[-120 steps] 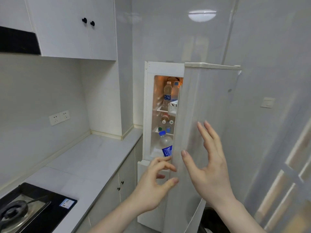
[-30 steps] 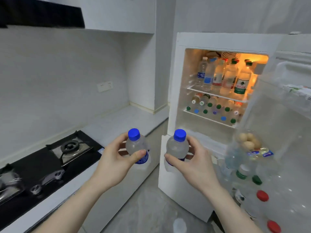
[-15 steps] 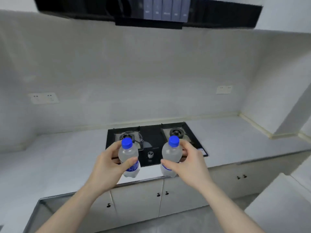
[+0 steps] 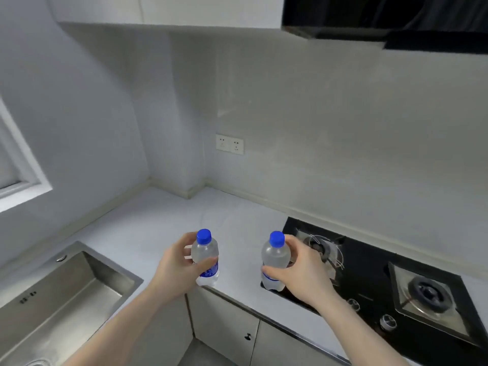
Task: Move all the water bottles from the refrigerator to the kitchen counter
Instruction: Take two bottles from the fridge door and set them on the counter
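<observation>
In the hands, two bottles.

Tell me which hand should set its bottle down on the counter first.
Probably left. The left hand holds its water bottle over bare counter between sink and gas stove; the right hand's bottle hangs at the stove's edge.
</observation>
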The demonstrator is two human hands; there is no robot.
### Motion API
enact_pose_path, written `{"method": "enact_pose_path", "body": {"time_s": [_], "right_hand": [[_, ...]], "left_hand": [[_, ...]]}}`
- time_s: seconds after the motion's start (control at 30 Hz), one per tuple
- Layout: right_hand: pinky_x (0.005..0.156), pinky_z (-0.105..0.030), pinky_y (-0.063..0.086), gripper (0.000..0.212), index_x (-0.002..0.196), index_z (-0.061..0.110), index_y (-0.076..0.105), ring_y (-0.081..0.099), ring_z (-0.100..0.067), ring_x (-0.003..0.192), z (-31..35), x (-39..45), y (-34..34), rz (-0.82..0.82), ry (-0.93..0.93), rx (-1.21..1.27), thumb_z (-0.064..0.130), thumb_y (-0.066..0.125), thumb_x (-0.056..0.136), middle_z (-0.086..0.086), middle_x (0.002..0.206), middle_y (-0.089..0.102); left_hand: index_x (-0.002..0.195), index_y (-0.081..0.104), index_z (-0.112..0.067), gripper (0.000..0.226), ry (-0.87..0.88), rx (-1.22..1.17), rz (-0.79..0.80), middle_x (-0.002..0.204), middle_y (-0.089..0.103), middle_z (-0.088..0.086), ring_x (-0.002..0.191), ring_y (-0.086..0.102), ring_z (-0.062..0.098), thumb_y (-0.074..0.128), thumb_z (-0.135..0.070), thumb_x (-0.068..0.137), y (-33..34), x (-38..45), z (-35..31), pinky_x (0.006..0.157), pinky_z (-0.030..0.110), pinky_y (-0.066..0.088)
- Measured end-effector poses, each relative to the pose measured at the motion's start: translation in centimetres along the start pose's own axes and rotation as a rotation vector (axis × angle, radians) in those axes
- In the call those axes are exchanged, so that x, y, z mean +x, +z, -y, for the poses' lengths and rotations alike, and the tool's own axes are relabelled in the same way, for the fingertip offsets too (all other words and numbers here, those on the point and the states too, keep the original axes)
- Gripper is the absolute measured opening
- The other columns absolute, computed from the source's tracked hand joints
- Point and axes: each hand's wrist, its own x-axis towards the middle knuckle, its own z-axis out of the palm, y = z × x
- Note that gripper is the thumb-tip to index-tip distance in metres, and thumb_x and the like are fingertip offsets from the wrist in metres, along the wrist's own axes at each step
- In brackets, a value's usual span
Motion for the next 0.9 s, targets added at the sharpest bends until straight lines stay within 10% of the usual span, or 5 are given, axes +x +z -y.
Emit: {"method": "enact_pose_path", "body": {"time_s": [0.9], "right_hand": [[0.077, -0.032, 0.054, 0.041, 0.095, 0.033, 0.061, 0.063, -0.015, 0.089, 12.9, 29.8, 37.9, 0.528, -0.095, -0.259, 0.04, 0.085, 0.062, 0.013, 0.099, 0.061]], "left_hand": [[0.108, 0.059, -0.039, 0.055, -0.471, 0.169, -0.451, 0.106, 0.066, -0.018, 0.099, 0.064, 0.013, 0.079, -0.049, 0.057, -26.9, 21.0, 22.4, 0.088, 0.038, 0.055]]}}
